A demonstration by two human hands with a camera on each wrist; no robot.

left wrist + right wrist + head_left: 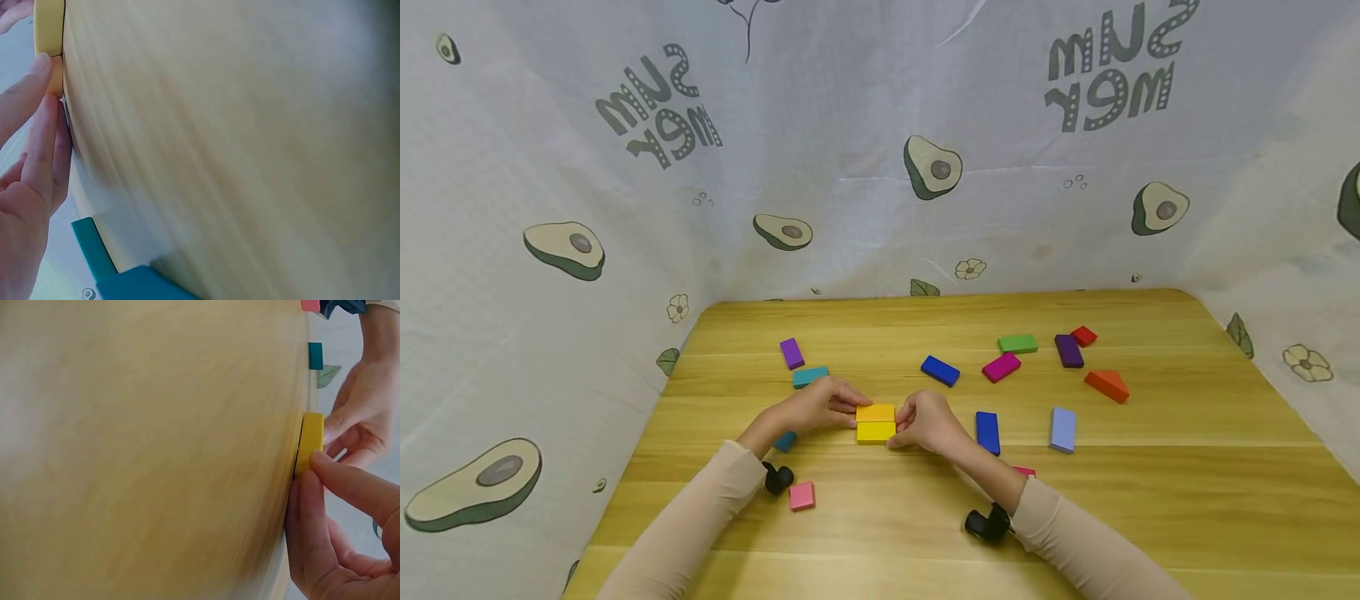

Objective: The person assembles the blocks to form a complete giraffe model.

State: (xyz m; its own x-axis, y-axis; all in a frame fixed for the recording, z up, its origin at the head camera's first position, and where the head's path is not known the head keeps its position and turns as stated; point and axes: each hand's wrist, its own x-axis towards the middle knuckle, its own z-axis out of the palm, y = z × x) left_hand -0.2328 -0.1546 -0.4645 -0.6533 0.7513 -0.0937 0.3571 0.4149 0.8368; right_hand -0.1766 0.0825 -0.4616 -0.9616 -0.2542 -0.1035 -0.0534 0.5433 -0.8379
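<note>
Two blocks abut on the table [887, 542] (orange block [877, 412], yellow block [876, 432]); my left hand [817, 405] and right hand [928, 421] pinch opposite ends.

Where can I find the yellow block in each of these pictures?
Head: the yellow block is just below centre, against the near side of the orange block.
Left wrist: the yellow block is at the top left, cut by the upper edge.
Right wrist: the yellow block is right of centre, about mid-height.
Shared landmark: the person's left hand, beside the block in every view.
</note>
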